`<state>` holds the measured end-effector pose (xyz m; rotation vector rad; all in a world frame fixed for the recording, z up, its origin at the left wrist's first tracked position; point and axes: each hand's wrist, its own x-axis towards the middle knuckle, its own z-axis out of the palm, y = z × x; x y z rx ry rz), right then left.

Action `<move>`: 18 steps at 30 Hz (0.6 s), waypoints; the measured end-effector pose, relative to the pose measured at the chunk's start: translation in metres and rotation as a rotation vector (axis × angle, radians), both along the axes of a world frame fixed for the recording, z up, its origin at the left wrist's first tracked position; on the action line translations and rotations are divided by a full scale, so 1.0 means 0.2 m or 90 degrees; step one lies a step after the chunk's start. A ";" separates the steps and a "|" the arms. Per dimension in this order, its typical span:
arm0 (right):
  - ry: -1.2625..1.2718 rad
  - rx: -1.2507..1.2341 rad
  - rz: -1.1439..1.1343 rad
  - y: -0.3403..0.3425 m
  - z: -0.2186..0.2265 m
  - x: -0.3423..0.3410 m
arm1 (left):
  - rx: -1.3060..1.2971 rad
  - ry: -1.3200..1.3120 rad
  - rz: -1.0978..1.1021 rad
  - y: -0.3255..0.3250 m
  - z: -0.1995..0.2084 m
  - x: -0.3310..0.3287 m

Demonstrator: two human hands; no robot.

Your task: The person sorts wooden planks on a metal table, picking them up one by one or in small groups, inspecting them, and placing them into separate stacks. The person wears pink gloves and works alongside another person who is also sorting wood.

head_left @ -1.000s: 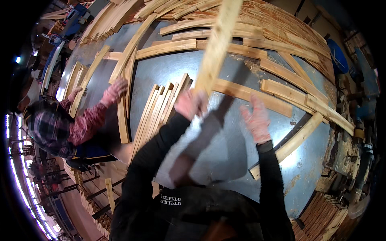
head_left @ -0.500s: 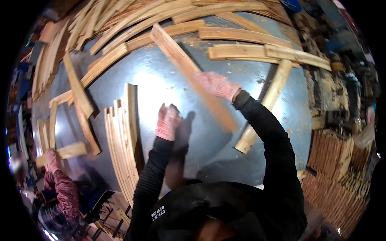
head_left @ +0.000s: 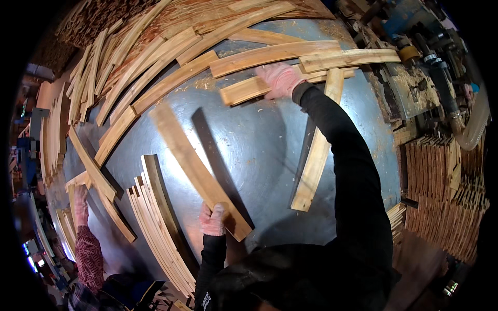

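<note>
My left hand, in a pale red knit glove, is closed around the near end of a wooden board. This board slants up and away to the left, held above the metal table, and casts a dark shadow beside it. Farther out, my gloved right hand is over a second wooden board at the back of the table. Thumb and fingers straddle this board's edges; its far part runs under other boards. Just left of my left forearm lies a row of narrow wooden strips side by side.
More boards lie along the far edge, and one board lies beneath my right arm. At the left, a co-worker's gloved hand is near other boards. Stacked wood and machinery stand at the right.
The board formerly in my right hand is now in my left, farther left. My right hand has moved away to the board at the back. The co-worker's hand has shifted too.
</note>
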<state>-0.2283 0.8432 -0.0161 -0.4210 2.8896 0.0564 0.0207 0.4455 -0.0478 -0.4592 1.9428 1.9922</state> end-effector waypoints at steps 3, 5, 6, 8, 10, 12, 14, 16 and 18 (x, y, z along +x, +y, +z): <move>0.270 -0.175 0.091 -0.27 0.15 0.10 | -0.030 0.052 0.106 0.04 0.01 0.02; 0.080 -0.285 -0.021 -0.54 0.66 0.21 | -0.024 0.089 0.100 -0.07 -0.03 0.03; 0.161 -0.447 0.057 -0.54 0.75 0.22 | -0.004 0.138 0.107 -0.04 0.03 0.01; 0.217 -0.765 0.286 -0.53 0.84 0.17 | 0.020 0.234 0.137 0.04 0.23 -0.12; -0.077 -1.139 0.366 -0.36 0.63 -0.15 | -0.097 0.255 0.151 0.05 0.37 -0.22; -0.062 -1.278 0.158 -0.37 0.58 -0.15 | -0.234 0.319 0.076 0.00 0.45 -0.28; 0.121 -1.191 -0.064 -0.46 0.56 0.01 | -0.476 0.309 -0.019 0.00 0.61 -0.26; 0.066 -1.299 -0.212 -0.59 0.27 0.07 | -0.307 0.360 -0.019 -0.02 0.48 -0.20; -0.171 -1.427 -0.520 -0.78 0.07 0.23 | -0.359 0.076 -0.150 -0.03 0.38 -0.12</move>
